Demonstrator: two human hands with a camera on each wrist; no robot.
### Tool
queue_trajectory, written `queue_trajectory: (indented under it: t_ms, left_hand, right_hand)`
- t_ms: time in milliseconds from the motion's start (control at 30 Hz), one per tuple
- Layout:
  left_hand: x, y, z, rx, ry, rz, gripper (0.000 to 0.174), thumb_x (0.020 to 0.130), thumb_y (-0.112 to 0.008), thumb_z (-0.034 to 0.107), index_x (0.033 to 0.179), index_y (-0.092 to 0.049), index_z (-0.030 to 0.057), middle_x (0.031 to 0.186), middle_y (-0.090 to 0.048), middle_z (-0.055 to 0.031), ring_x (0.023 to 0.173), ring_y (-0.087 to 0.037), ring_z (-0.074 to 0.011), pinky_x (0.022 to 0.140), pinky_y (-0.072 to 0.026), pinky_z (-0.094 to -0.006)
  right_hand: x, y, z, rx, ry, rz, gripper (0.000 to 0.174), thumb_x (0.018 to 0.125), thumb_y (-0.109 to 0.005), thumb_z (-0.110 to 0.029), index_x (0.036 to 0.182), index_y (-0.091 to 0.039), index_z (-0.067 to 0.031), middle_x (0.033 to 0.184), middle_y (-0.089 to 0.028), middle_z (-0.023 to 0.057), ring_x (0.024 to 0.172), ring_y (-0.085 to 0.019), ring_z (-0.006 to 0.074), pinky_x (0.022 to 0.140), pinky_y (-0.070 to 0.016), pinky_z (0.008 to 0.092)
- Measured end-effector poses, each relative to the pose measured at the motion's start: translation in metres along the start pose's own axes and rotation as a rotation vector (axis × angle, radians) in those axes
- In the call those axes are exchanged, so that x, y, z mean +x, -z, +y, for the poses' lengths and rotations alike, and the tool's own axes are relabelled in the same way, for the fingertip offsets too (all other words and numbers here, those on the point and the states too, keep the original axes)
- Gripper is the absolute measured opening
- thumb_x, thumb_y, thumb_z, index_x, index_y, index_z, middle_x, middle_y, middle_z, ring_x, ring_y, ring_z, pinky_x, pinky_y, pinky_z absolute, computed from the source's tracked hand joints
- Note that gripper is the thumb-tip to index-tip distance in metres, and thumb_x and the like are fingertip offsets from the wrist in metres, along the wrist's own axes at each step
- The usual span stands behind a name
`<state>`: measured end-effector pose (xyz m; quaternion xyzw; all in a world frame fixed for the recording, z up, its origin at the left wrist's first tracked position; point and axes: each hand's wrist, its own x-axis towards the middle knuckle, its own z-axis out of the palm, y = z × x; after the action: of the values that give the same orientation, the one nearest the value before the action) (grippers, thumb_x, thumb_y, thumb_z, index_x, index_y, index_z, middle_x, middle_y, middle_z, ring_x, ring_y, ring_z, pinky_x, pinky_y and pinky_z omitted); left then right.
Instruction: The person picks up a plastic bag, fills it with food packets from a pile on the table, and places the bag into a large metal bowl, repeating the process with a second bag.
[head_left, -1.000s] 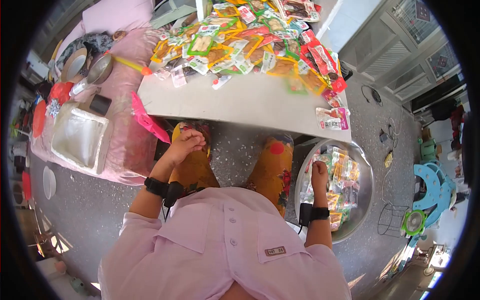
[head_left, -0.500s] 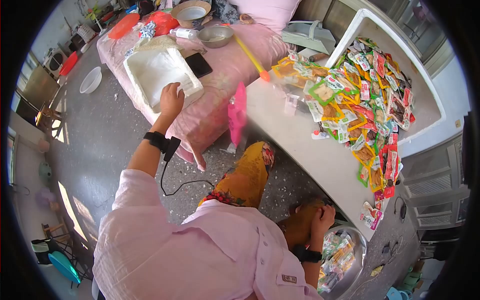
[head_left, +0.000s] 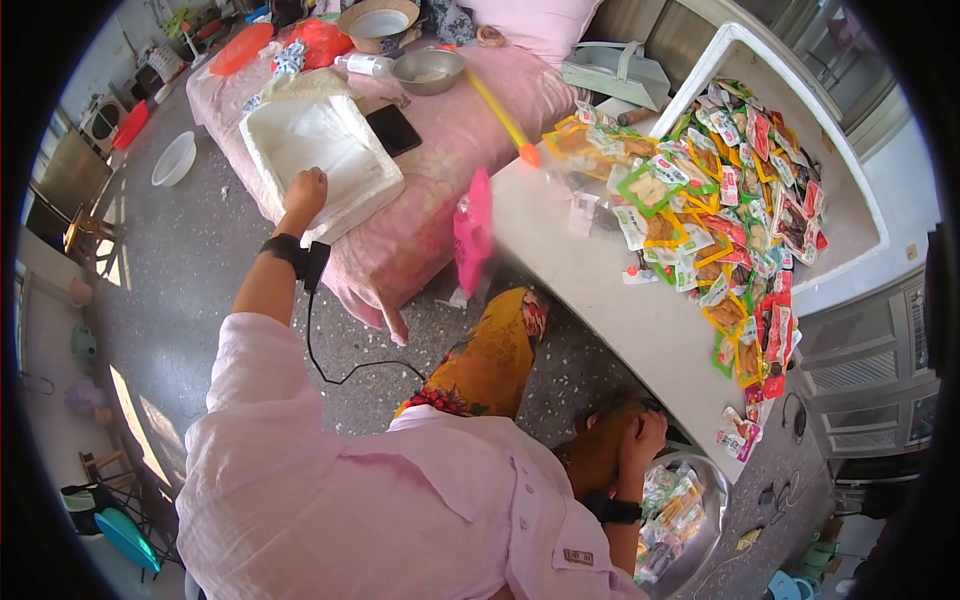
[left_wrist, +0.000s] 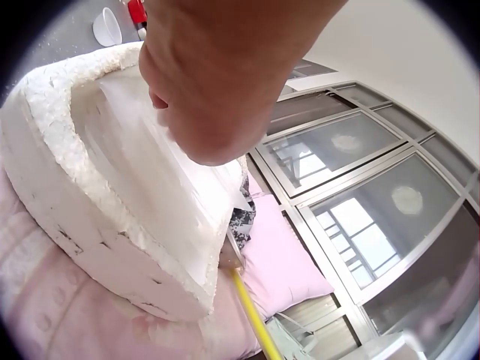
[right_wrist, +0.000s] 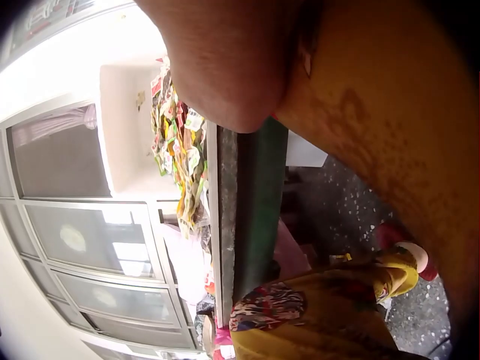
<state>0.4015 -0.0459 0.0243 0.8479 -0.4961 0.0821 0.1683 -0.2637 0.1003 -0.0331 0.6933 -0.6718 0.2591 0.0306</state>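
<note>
My left hand [head_left: 306,192] is over the near rim of a white foam box [head_left: 390,190] on the pink-covered bed. Its knuckles show in the head view, and its fingertips are hidden. In the left wrist view the hand overlaps the box's pale interior [left_wrist: 142,172], and I cannot tell whether it holds anything. My right hand [head_left: 645,440] rests loosely on my raised leg in patterned yellow trousers [head_left: 590,455], with nothing visible in it. Close beside that hand stands a metal basin [head_left: 718,510] of small food packets [head_left: 672,515].
Many packets [head_left: 745,225] are heaped on the pale table [head_left: 580,270] and spill from a large white tub [head_left: 860,150]. A phone [head_left: 394,130], a metal bowl [head_left: 428,72] and a yellow stick [head_left: 498,112] lie beyond the foam box. A pink bag [head_left: 472,235] hangs between bed and table.
My view has turned toward the bed. My left hand has gone from my lap to the foam box, lately drawing back toward its near rim. My right hand has come to rest on my leg.
</note>
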Motion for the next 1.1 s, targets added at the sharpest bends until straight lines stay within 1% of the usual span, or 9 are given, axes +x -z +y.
queue_trajectory:
  t_ms: [233,300,333,367,433,533,633,833,1100]
  left_hand:
    - [-0.061,0.059,0.095,-0.47,-0.219,0.024,0.017,0.075,-0.049,0.016,0.073,-0.054,0.0,0.074,-0.053,-0.0163,0.073,-0.051,-0.0312,0.065,-0.0407,-0.037]
    - [-0.099,0.063,0.137,-0.6,-0.31,-0.073,0.013,0.074,-0.051,0.013,0.072,-0.054,0.0003,0.07,-0.052,-0.0152,0.07,-0.05,-0.0301,0.062,-0.0402,-0.0352]
    - [-0.12,0.061,0.156,-0.64,-0.358,-0.132,0.011,0.073,-0.052,0.011,0.072,-0.053,0.0004,0.069,-0.051,-0.0148,0.068,-0.05,-0.0295,0.061,-0.0399,-0.0344]
    - [-0.141,0.056,0.174,-0.717,-0.4,-0.212,0.01,0.073,-0.052,0.011,0.072,-0.053,0.0008,0.068,-0.05,-0.0143,0.068,-0.05,-0.0289,0.061,-0.0398,-0.0343]
    - [-0.183,0.043,0.206,-0.847,-0.532,-0.344,0.01,0.073,-0.053,0.011,0.073,-0.054,0.0016,0.067,-0.05,-0.0134,0.067,-0.05,-0.0276,0.06,-0.0397,-0.034]
    - [-0.237,0.02,0.241,-0.981,-0.547,-0.681,0.009,0.073,-0.055,0.01,0.073,-0.053,0.0009,0.067,-0.051,-0.0101,0.064,-0.051,-0.0189,0.057,-0.04,-0.0287]
    - [-0.265,0.008,0.261,-0.904,-0.703,-0.661,0.009,0.075,-0.054,0.01,0.076,-0.054,0.0009,0.069,-0.052,-0.0085,0.065,-0.052,-0.0165,0.058,-0.0409,-0.0275]
    - [-0.257,0.023,0.278,-0.981,-0.654,-1.033,0.015,0.079,-0.052,0.014,0.084,-0.056,0.0011,0.071,-0.054,-0.0042,0.066,-0.05,-0.0106,0.058,-0.0408,-0.0243]
    - [-0.248,0.016,0.279,-0.979,-0.512,-1.245,0.017,0.082,-0.047,0.016,0.086,-0.055,0.002,0.071,-0.053,-0.0021,0.067,-0.048,-0.008,0.058,-0.0402,-0.0224]
  right_hand:
    - [0.007,0.003,-0.001,0.235,0.034,0.026,0.014,0.068,-0.053,-0.005,0.081,-0.052,-0.0012,0.088,-0.054,0.0155,0.085,-0.051,0.0333,0.077,-0.0398,0.0412]
    - [0.011,-0.002,-0.011,0.383,-0.013,0.118,0.015,0.07,-0.053,-0.004,0.084,-0.052,-0.0002,0.086,-0.055,0.015,0.081,-0.053,0.0295,0.072,-0.042,0.0367]
    - [0.02,0.006,-0.028,0.43,-0.044,0.094,0.015,0.073,-0.054,-0.004,0.087,-0.052,0.0002,0.082,-0.055,0.0115,0.073,-0.054,0.0205,0.065,-0.0434,0.0288]
    - [0.023,0.006,-0.038,0.599,-0.234,-0.021,0.016,0.075,-0.055,-0.007,0.089,-0.052,-0.0001,0.081,-0.055,0.0065,0.068,-0.052,0.0115,0.061,-0.0423,0.0225]
    - [0.035,0.003,-0.061,0.844,-0.26,-0.131,0.015,0.076,-0.055,-0.008,0.088,-0.053,-0.0001,0.079,-0.055,0.0035,0.068,-0.05,0.0078,0.061,-0.042,0.021]
    - [0.039,-0.022,-0.092,1.128,-0.309,-0.343,0.017,0.077,-0.054,-0.01,0.091,-0.051,-0.0012,0.082,-0.054,0.0035,0.072,-0.05,0.0083,0.062,-0.0427,0.0221]
    - [0.04,-0.028,-0.126,1.386,-0.512,-0.609,0.021,0.08,-0.053,-0.016,0.096,-0.048,-0.0038,0.086,-0.052,0.0039,0.079,-0.05,0.0098,0.065,-0.0443,0.0235]
    - [0.033,-0.041,-0.139,1.54,-0.622,-0.682,0.02,0.083,-0.047,-0.017,0.098,-0.046,-0.004,0.092,-0.051,0.0045,0.086,-0.052,0.0142,0.07,-0.0452,0.0269]
    - [0.032,-0.039,-0.135,1.717,-0.691,-0.694,0.022,0.084,-0.047,-0.026,0.094,-0.048,-0.0072,0.089,-0.05,0.0012,0.082,-0.049,0.01,0.072,-0.0438,0.0271]
